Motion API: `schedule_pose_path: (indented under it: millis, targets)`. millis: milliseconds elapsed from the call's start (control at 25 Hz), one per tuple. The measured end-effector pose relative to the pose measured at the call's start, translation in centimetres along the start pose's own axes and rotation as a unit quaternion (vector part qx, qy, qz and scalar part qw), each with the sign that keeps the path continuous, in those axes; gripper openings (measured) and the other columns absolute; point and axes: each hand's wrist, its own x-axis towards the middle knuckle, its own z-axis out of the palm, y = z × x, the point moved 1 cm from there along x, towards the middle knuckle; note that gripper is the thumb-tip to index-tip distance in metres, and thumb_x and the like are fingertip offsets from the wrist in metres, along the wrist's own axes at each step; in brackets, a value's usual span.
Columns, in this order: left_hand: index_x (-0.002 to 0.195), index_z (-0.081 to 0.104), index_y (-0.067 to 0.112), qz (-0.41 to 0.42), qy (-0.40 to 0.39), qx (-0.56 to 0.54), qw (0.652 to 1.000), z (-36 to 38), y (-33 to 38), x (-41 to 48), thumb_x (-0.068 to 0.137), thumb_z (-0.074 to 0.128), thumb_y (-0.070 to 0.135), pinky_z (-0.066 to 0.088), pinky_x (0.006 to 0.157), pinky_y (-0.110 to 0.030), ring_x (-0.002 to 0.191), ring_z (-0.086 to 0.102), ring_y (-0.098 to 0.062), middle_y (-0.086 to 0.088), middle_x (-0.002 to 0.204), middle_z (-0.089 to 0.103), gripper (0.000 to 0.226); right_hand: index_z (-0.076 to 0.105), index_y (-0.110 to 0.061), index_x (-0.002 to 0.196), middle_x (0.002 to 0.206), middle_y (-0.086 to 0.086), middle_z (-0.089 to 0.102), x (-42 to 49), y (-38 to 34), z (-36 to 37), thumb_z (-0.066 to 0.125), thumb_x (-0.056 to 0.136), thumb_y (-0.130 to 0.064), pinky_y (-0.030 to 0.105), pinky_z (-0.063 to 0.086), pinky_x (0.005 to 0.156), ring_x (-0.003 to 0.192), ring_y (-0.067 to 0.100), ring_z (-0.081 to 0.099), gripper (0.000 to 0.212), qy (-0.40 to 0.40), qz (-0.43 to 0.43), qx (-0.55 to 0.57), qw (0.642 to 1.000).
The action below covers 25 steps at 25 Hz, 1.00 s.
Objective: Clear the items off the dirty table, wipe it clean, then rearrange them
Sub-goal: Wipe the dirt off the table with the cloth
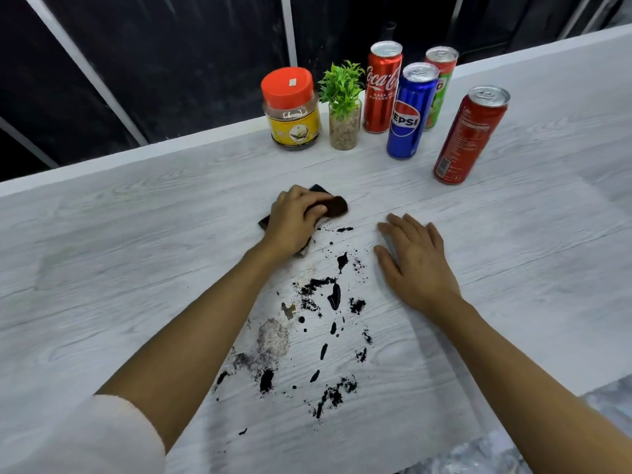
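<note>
Right at the far end of the dark spill [321,323], the left hand [294,222] grips a dark brown cloth [333,203], fingers curled over its top and pressing it onto the white wood-grain table [102,251]. Most of the cloth is hidden under that hand; only a corner beyond the fingertips, a dark edge on the spill's left and a paler bit near the wrist show. The right hand [415,261] lies flat and palm down just to the right of the spill's far half, fingers straight and slightly spread, holding nothing. The spill itself, black blots and specks with a greyish gritty patch, lies between the two forearms.

Well beyond the spill, near the table's back edge, stand an orange-lidded jar [292,111], a small potted plant [343,107], a Coca-Cola can [381,87] and a Pepsi can [408,112]. A green can [439,83] is mostly hidden behind the Pepsi can, its label unreadable. A second red can [466,135] stands beyond and right of the spill; its print is too small to read. A white sleeve is cut off at the lower left corner.
</note>
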Motion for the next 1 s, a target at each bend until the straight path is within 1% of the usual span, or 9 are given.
schedule_pose_path:
  millis: [120,200,240,320,400,520,680,880,1000]
  targets:
    - [0.116,0.066,0.028,0.077,-0.080,-0.037,0.993,0.5,2.8,-3.9,0.094,0.055,0.018,0.034,0.091,-0.032,0.101,0.044,-0.018,0.005,0.102,0.052,0.026,0.041,-0.016,0.140,0.150,0.005,0.037,0.1,0.1,-0.3,0.035,0.098,-0.034,0.046,0.009,0.118,0.143,0.021,0.024,0.046,0.007,0.001,0.037,0.999]
    - [0.112,0.068,0.028,0.108,-0.151,-0.081,0.979,-0.3,3.2,-6.9,0.094,0.056,0.017,0.038,0.085,-0.024,0.097,0.048,-0.015,0.000,0.101,0.054,0.024,0.039,-0.015,0.141,0.150,0.006,0.038,-0.5,0.6,-1.0,0.038,0.100,-0.024,0.044,0.009,0.119,0.142,0.020,0.026,0.042,0.010,0.007,0.080,0.997]
    - [0.109,0.068,0.029,0.084,-0.159,-0.127,0.976,-1.4,3.1,-7.3,0.094,0.056,0.015,0.040,0.084,-0.021,0.095,0.051,-0.014,-0.002,0.102,0.055,0.024,0.038,-0.015,0.142,0.150,0.006,0.037,-1.1,0.9,-1.4,0.038,0.100,-0.022,0.044,0.008,0.119,0.142,0.019,0.026,0.043,0.006,0.009,0.088,0.996]
    - [0.108,0.067,0.029,0.003,-0.089,-0.189,0.978,-3.6,1.6,-5.2,0.094,0.055,0.011,0.045,0.086,-0.023,0.095,0.055,-0.016,-0.002,0.107,0.055,0.026,0.035,-0.015,0.144,0.151,0.006,0.035,-2.3,1.4,-1.8,0.036,0.101,-0.022,0.044,0.008,0.119,0.143,0.018,0.024,0.044,0.002,0.007,0.077,0.997]
    - [0.115,0.065,0.026,-0.052,-0.016,-0.102,0.993,-4.1,-0.2,-1.3,0.095,0.053,0.011,0.039,0.099,-0.030,0.110,0.050,-0.021,-0.004,0.113,0.051,0.028,0.035,-0.014,0.144,0.151,0.007,0.036,-3.0,1.7,-1.7,0.035,0.101,-0.021,0.044,0.008,0.120,0.143,0.018,0.024,0.044,0.008,-0.004,0.055,0.998]
    - [0.122,0.061,0.029,-0.086,-0.025,0.020,0.996,-1.6,-0.1,1.8,0.098,0.049,0.018,0.030,0.107,-0.040,0.123,0.038,-0.031,-0.006,0.125,0.048,0.029,0.036,-0.014,0.144,0.150,0.006,0.037,-2.9,1.6,-1.6,0.034,0.101,-0.020,0.043,0.008,0.120,0.142,0.018,0.025,0.043,0.009,-0.001,0.048,0.999]
    - [0.112,0.066,0.033,0.042,-0.112,-0.048,0.992,1.3,3.3,0.4,0.095,0.054,0.017,0.033,0.105,-0.045,0.114,0.045,-0.024,0.007,0.111,0.055,0.026,0.038,-0.012,0.141,0.146,0.005,0.042,-2.7,1.8,-1.7,0.034,0.100,-0.017,0.042,0.011,0.119,0.139,0.018,0.031,0.041,0.030,0.007,0.077,0.997]
    - [0.109,0.070,0.032,0.077,-0.210,-0.096,0.970,1.4,6.3,-6.3,0.093,0.059,0.019,0.035,0.100,-0.029,0.107,0.048,-0.012,0.010,0.106,0.058,0.023,0.044,-0.012,0.136,0.137,0.006,0.051,-2.5,1.9,-1.6,0.031,0.098,-0.021,0.048,0.021,0.115,0.127,0.022,0.045,0.041,0.050,-0.006,0.116,0.992]
    - [0.113,0.069,0.026,0.051,-0.267,-0.151,0.950,-0.3,8.2,-9.4,0.092,0.062,0.019,0.038,0.092,-0.017,0.102,0.055,-0.002,0.009,0.108,0.063,0.024,0.049,-0.014,0.133,0.134,0.004,0.053,-3.6,1.0,-2.4,0.041,0.099,-0.019,0.036,0.033,0.109,0.124,0.016,0.047,0.036,0.081,-0.012,0.223,0.971]
